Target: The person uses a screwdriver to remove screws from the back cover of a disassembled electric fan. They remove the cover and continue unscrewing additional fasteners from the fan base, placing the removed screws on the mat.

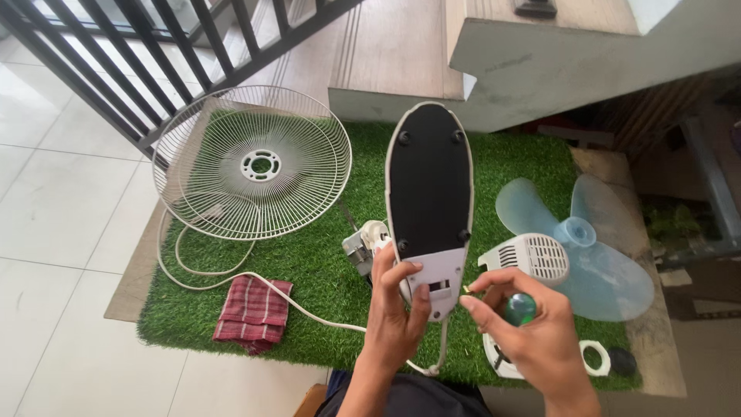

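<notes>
Gripped at its narrow lower end by the left hand (395,305), an oval fan base (429,193) stands upright, black underside facing the camera.

Right hand (532,332) closes around a green-handled screwdriver (519,308), whose tip sits near a small screw (466,289) just beside the base's white end. Both hover over green artificial turf (309,270). Around lie a wire fan guard (255,164), a red checked cloth (253,311), a white cord (309,313), a white motor housing (529,257) and a translucent blue fan blade (594,247).
</notes>
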